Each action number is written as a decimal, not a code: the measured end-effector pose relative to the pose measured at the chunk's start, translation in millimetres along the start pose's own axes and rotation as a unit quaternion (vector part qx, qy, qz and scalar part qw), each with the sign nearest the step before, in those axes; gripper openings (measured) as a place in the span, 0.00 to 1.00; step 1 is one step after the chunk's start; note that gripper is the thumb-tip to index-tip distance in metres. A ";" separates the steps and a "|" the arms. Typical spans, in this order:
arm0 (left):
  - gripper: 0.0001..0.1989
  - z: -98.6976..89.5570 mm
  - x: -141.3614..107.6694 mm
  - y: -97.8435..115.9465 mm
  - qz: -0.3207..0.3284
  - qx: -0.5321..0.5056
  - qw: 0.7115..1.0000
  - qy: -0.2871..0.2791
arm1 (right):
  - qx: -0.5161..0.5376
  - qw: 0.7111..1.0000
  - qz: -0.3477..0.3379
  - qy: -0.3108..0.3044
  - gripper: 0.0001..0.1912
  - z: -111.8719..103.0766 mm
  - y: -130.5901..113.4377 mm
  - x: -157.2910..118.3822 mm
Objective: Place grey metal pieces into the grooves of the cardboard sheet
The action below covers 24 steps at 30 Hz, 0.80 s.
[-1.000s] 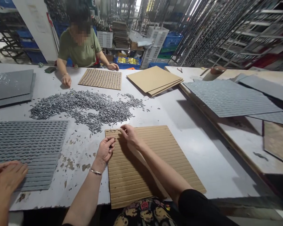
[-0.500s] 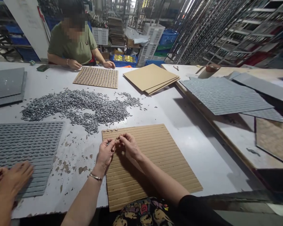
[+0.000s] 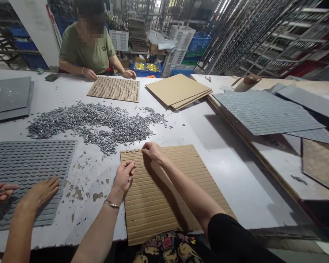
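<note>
A brown grooved board (image 3: 159, 190) lies in front of me, and a short row of small spindle-shaped pieces (image 3: 130, 151) sits in the groove at its far left. My right hand (image 3: 152, 151) is at the far edge of the board, thumb and finger pinched together just right of that row. Whatever is between those fingertips is too small to make out. My left hand (image 3: 124, 177) hovers over the board's left edge with the fingers curled closed, and what it holds is hidden. Beyond the board spreads a heap of loose grey spindle-shaped pieces (image 3: 98, 122).
At left, another person's hands (image 3: 41, 193) work over a filled grey board (image 3: 30, 160). Across the table, a person in a green shirt (image 3: 89, 51) handles a brown board (image 3: 113, 88). Flat brown sheets (image 3: 178, 89) lie far right of the heap; grey ridged sheets (image 3: 268, 109) overhang the right-hand table.
My right hand has parted from my left and moved to the board's far edge. My left hand has stayed nearly in place. At left, the other person's hands have shifted right and farther up.
</note>
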State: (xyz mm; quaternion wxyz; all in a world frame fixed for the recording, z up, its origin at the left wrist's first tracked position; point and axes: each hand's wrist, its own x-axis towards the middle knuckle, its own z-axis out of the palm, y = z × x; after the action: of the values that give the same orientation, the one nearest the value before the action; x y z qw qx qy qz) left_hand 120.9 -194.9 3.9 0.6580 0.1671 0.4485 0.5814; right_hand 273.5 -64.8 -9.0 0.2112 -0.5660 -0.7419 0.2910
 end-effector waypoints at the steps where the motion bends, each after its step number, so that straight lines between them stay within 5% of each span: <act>1: 0.17 -0.3 0.2 -0.1 0.000 -0.001 1.000 0.000 | -0.006 1.000 -0.002 0.003 0.03 -0.2 -0.6 -0.1; 15: 0.16 -4.4 2.6 4.0 -0.027 -0.060 0.998 -0.002 | -0.095 0.984 -0.142 -0.045 0.05 2.3 -24.5 3.5; 21: 0.19 -3.0 3.0 6.3 -0.023 -0.056 0.998 0.018 | 0.073 0.975 -0.205 -0.055 0.08 5.1 -41.2 -36.7; 24: 0.20 -3.3 2.3 -0.4 0.007 -0.008 0.999 0.052 | 0.070 0.967 -0.232 -0.074 0.08 14.9 -53.9 -57.2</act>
State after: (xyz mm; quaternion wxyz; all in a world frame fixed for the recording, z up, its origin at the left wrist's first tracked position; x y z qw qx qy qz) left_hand 118.3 -193.9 0.9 0.6311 0.1342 0.4763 0.5973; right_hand 240.8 -133.0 17.1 0.2566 -0.3394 -0.8442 0.3259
